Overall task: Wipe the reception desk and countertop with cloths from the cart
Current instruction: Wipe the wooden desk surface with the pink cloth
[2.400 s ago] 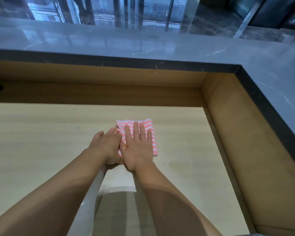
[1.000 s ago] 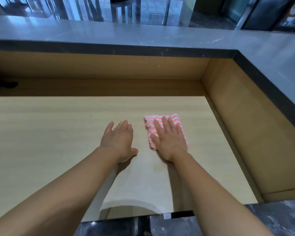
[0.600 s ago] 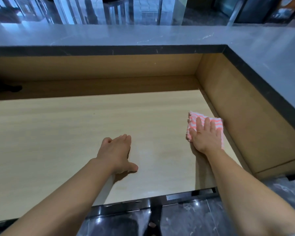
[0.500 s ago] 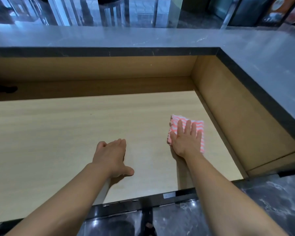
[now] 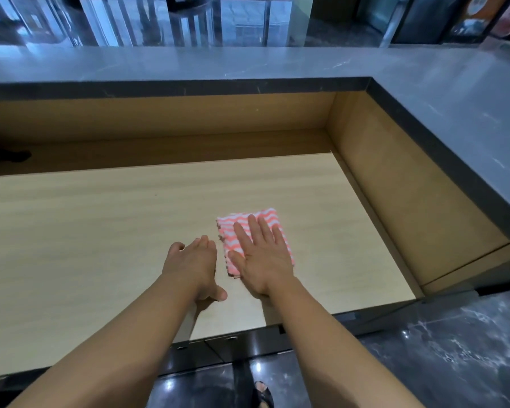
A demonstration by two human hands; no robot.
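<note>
Both hands, left (image 5: 193, 265) and right (image 5: 262, 257), lie flat.

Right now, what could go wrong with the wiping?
The right hand only presses flat on the striped cloth, so the cloth might slip out or bunch up. The left hand rests on the wooden desk close beside the cloth, so a sweep leftward could bump it and skip that patch.

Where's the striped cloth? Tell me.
In the head view, the striped cloth lies on the wooden desk, right of centre, pressed under the right hand, beside the left hand.
</note>
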